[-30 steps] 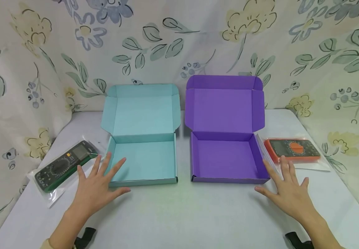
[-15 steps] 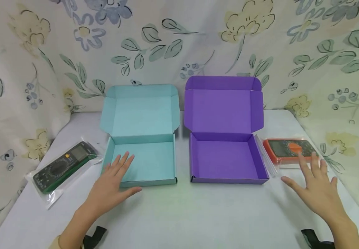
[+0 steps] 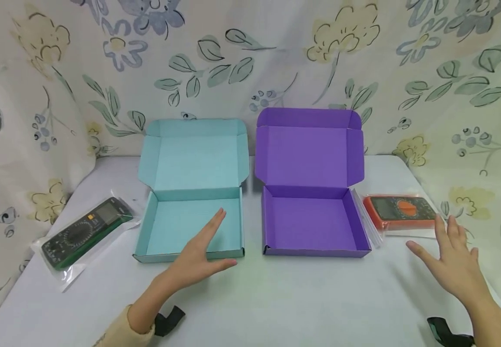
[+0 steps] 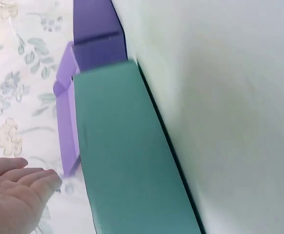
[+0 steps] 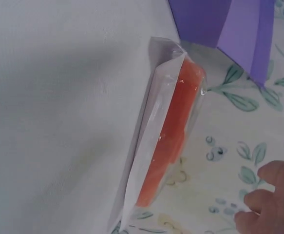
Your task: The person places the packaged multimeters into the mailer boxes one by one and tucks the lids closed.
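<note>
My left hand [image 3: 194, 262] hovers by the front wall of the open light teal box [image 3: 189, 140], fingers straight and thumb spread, holding nothing. Its fingers overlap the box's front in the head view; in the left wrist view it is beside the box's green-looking outer side [image 4: 122, 146]. At the right, my right hand [image 3: 456, 262] is spread in front of the orange multimeter [image 3: 399, 212], which lies in a clear plastic bag. Between the two stands an open purple box [image 3: 306, 154]. A green-and-black multimeter [image 3: 87, 233] in a clear bag lies left of the teal box.
The white table [image 3: 302, 303] carries both boxes side by side, lids raised. A floral cloth [image 3: 276, 58] hangs behind and along the sides. A black strap piece [image 3: 169, 320] is near my left wrist, another black strap piece [image 3: 447, 332] near my right.
My left hand has moved right, from near the green multimeter to the teal box's front, and turned on its edge. My right hand has shifted right, away from the purple box's corner.
</note>
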The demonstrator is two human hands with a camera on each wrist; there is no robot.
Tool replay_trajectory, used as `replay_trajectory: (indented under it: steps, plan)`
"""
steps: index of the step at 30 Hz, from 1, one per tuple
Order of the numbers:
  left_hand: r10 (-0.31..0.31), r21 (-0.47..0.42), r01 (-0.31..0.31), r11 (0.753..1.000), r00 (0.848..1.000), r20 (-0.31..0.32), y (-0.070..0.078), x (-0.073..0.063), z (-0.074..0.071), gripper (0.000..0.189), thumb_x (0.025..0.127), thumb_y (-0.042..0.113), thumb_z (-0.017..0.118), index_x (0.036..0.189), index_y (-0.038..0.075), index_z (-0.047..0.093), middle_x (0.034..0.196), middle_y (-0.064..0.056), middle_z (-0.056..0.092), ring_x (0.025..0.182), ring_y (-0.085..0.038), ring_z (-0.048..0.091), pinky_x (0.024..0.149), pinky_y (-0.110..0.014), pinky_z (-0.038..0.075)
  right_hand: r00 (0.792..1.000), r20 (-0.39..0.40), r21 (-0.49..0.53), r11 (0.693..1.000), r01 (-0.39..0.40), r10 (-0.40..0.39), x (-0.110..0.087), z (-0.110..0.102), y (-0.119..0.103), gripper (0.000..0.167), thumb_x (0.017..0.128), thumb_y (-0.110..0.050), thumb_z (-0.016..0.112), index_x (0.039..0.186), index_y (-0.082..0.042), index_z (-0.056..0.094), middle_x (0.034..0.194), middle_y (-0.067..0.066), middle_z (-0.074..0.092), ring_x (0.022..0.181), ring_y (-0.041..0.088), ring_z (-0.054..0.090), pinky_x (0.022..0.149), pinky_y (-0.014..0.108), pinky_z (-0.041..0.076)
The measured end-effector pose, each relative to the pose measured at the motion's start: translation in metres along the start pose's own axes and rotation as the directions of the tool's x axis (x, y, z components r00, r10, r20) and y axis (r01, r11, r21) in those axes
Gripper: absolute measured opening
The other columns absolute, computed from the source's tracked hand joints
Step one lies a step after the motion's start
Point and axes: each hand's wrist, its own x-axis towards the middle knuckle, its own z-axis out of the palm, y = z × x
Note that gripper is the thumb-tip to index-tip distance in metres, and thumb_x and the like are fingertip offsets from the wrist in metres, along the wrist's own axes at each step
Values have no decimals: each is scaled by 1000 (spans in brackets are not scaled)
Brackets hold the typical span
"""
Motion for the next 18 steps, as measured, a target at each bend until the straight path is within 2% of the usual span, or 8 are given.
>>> replay_trajectory:
  steps: [4, 8, 11, 18]
  plan:
    - [16, -162, -4, 987, 997, 70, 9, 9, 16, 103, 83, 27, 79, 157, 10, 9, 162, -6, 10, 147, -26, 13, 116, -50, 21, 1000, 8, 10, 1000, -5, 5, 7, 1, 4, 92, 99, -44, 49, 150, 6, -9, 151, 33, -21, 138, 51, -20, 98, 77, -14]
    - [23, -262, 7, 965, 993, 113, 15, 20, 31, 99, 85, 21, 77, 157, 9, 10, 162, -9, 12, 146, -28, 18, 115, -46, 25, 1000, -7, 44, 999, -8, 9, 15, 4, 7, 91, 100, -41, 48, 148, 12, -8, 149, 38, -17, 138, 53, -17, 99, 76, -11]
    - [4, -275, 28, 961, 993, 115, 19, 30, 40, 95, 87, 18, 74, 156, 6, 11, 162, -11, 12, 146, -28, 17, 115, -45, 24, 1000, -24, 73, 997, 5, -4, 21, 7, 8, 89, 101, -38, 47, 146, 16, -7, 149, 40, -14, 139, 52, -15, 101, 76, -9]
    - [-45, -251, 57, 966, 997, 56, 22, 51, 56, 96, 84, 13, 77, 154, -2, 13, 160, -18, 12, 146, -31, 15, 116, -47, 22, 1000, -19, 72, 997, 17, -16, 34, 12, 16, 87, 102, -38, 44, 144, 19, -7, 148, 42, -12, 139, 52, -14, 102, 74, -9]
